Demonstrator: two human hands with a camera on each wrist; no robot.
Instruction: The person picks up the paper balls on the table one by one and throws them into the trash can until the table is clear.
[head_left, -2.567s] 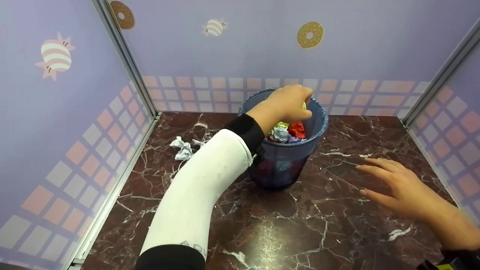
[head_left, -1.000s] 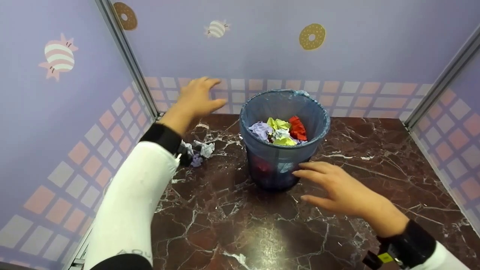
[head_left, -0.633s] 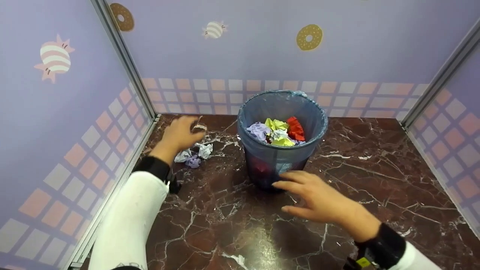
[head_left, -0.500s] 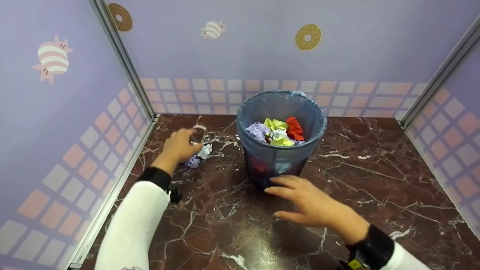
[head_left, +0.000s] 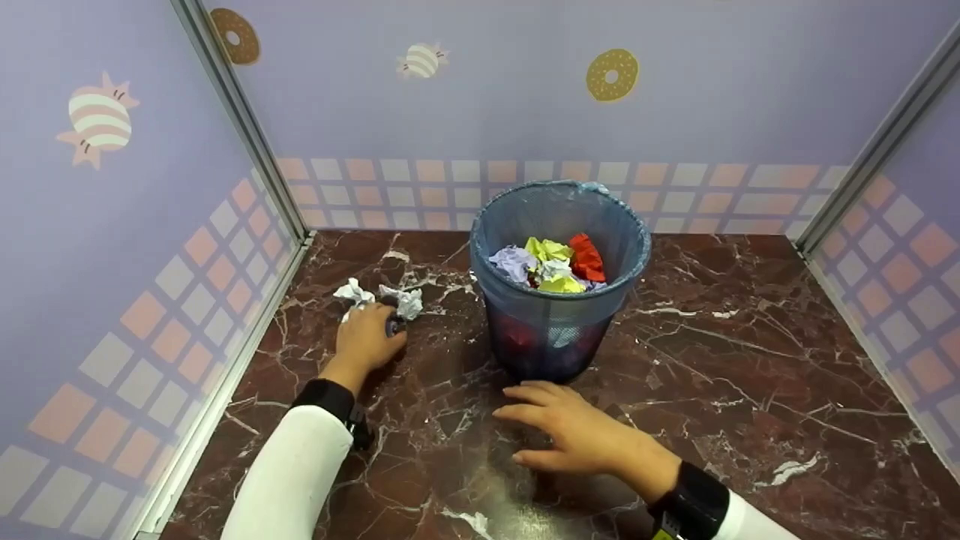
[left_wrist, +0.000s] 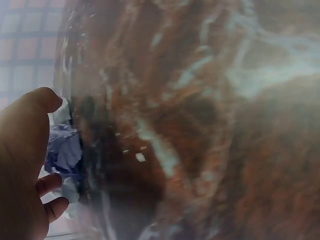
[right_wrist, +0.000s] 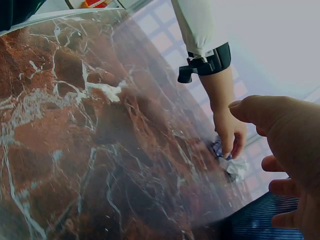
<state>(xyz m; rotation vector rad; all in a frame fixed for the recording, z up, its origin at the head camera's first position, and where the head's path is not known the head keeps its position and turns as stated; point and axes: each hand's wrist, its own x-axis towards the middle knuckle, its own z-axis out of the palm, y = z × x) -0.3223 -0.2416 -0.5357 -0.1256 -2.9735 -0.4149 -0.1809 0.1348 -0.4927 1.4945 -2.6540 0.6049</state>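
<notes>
Moved: the left hand [head_left: 365, 341] has come down from the air by the back wall onto the crumpled paper [head_left: 390, 304]; the right hand [head_left: 570, 435] has slid nearer across the tabletop.
Left hand: fingers curled round the purple and white paper wads, left of the bin.
Right hand: flat, fingers spread, holding nothing, just in front of the bin [head_left: 559, 300].
Bin: blue mesh, upright, filled with coloured paper balls.
Tabletop [head_left: 750, 360]: dark red marble with white veins.
Room: lilac walls [head_left: 750, 97] with doughnut and candy prints, checked band below.
</notes>
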